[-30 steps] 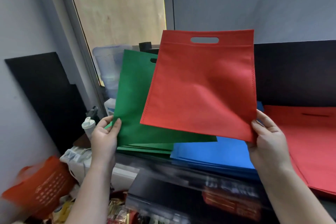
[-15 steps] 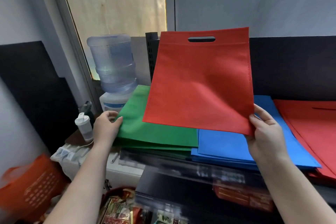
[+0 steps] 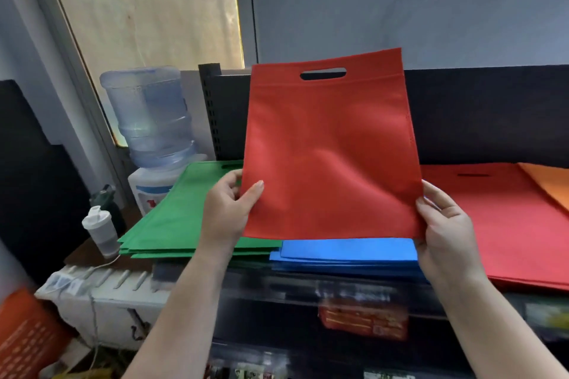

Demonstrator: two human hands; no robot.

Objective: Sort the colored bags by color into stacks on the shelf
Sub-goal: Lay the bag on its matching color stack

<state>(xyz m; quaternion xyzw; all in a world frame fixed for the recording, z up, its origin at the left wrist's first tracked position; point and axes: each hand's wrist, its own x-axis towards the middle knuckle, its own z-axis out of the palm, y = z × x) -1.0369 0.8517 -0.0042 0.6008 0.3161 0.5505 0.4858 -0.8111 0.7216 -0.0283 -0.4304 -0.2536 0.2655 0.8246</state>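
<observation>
I hold a red bag (image 3: 331, 148) with a cut-out handle upright above the shelf. My left hand (image 3: 228, 209) pinches its lower left corner and my right hand (image 3: 443, 224) pinches its lower right corner. Below it on the shelf (image 3: 308, 281) lie a green stack (image 3: 172, 224) at the left and a blue stack (image 3: 348, 255) in the middle. A red stack (image 3: 505, 224) lies at the right, with an orange bag (image 3: 551, 184) on its far right edge.
A water dispenser with a big clear bottle (image 3: 151, 117) stands left of the shelf. A small white bottle (image 3: 101, 231) sits beside the green stack. A black back panel (image 3: 477, 114) closes the shelf behind. An orange bag (image 3: 27, 338) lies low at the left.
My left hand let go of the green bag, now flat on its stack, and moved right to take the red bag's lower left corner. The red bag shifted right.
</observation>
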